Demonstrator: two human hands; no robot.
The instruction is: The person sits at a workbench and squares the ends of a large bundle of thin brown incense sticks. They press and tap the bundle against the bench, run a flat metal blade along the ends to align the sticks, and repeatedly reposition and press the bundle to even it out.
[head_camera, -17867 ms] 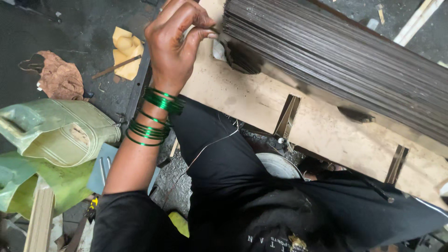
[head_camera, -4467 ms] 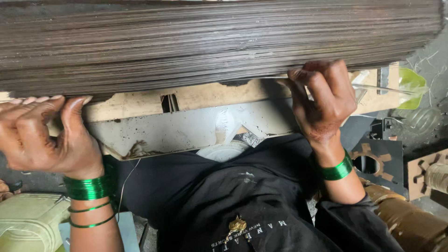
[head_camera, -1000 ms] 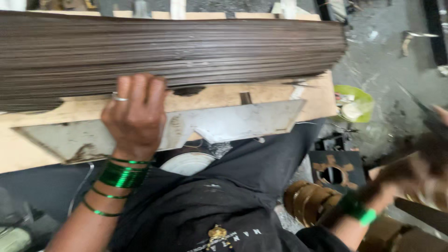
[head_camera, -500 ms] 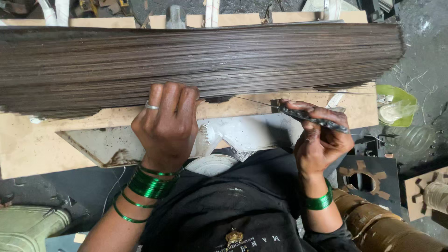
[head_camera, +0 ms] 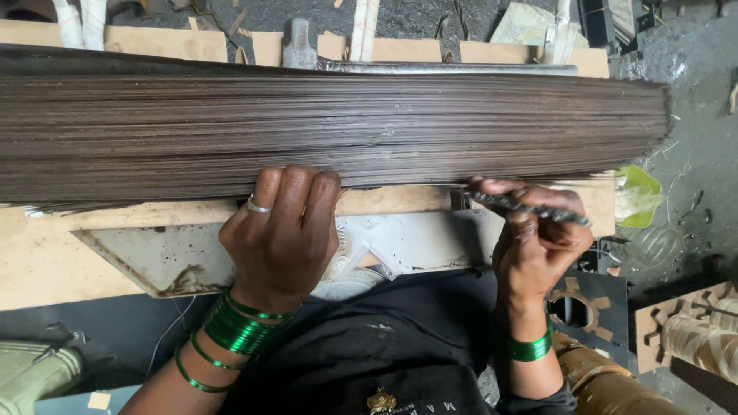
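The stack of thin dark sheets (head_camera: 330,127) lies on its long side across a pale wooden board (head_camera: 46,253), its edges facing me like the pages of a thick book. My left hand (head_camera: 280,238) rests against the lower edge of the stack near its middle, fingers curled up onto the bottom sheets and pressing them; it grips nothing, it only steadies. My right hand (head_camera: 538,246) is closed around a thin dark metal strip (head_camera: 530,207), pinched between thumb and fingers, with its tip aimed leftward at the lower edge of the stack, touching or just short of it; I cannot tell which.

To do this well, I judge the strip should go in flat and level with the sheets, not tilted, so that it slides along a seam rather than catching an edge. My left fingers ought to keep firm pressure so the lower sheets do not fan out or slip. A light, steady push seems wiser than a jab.

Below the board lies a grey metal plate (head_camera: 161,257) with a slanted end. Green bangles (head_camera: 234,330) sit on my left wrist. At the right, near the stack's end, are a green plastic scrap (head_camera: 638,188) and brown cut-out panels (head_camera: 684,323).
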